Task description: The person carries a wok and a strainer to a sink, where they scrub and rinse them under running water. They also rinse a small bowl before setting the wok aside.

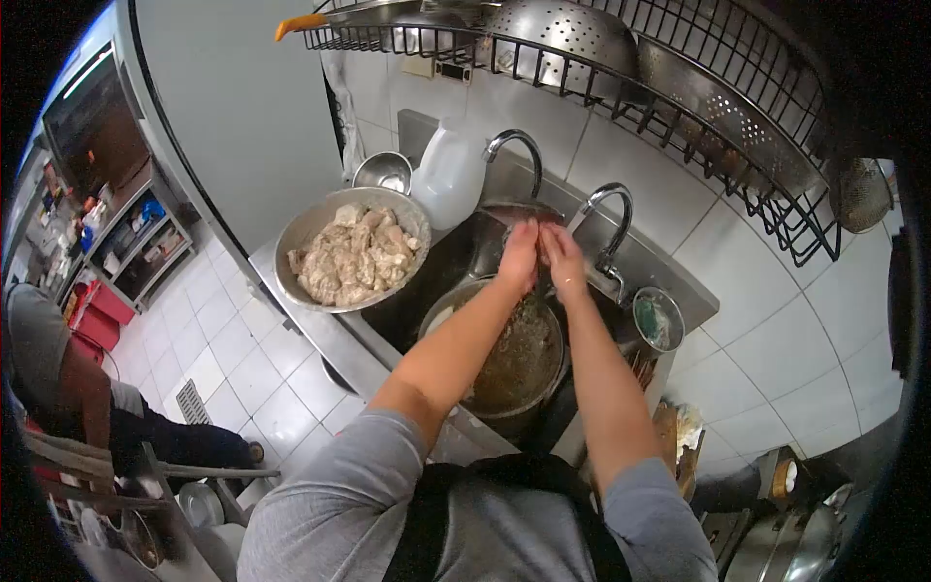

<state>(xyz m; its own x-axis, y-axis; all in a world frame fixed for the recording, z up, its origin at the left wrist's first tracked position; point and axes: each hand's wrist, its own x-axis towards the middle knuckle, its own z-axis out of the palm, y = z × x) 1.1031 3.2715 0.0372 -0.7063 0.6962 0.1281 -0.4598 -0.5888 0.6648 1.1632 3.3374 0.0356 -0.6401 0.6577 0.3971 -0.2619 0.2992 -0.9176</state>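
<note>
My left hand (521,254) and my right hand (563,256) are together under the right-hand tap (611,209), over the sink. Their fingers look stretched out and lie against each other, and I see nothing held in them. The palms are hidden. Below my hands, a large round pot (550,380) of murky brownish water stands in the sink. Behind them a metal pan or lid (519,209) leans near the taps. To the left, a large metal bowl (288,247) heaped with pale, coated meat pieces (354,254) rests on the sink's edge.
A white plastic jug (451,179) and a small metal bowl (385,173) stand behind the meat. At right is a metal cup (659,320) with something green inside. A wire rack (582,92) holding colanders hangs above. A person (68,378) is at far left.
</note>
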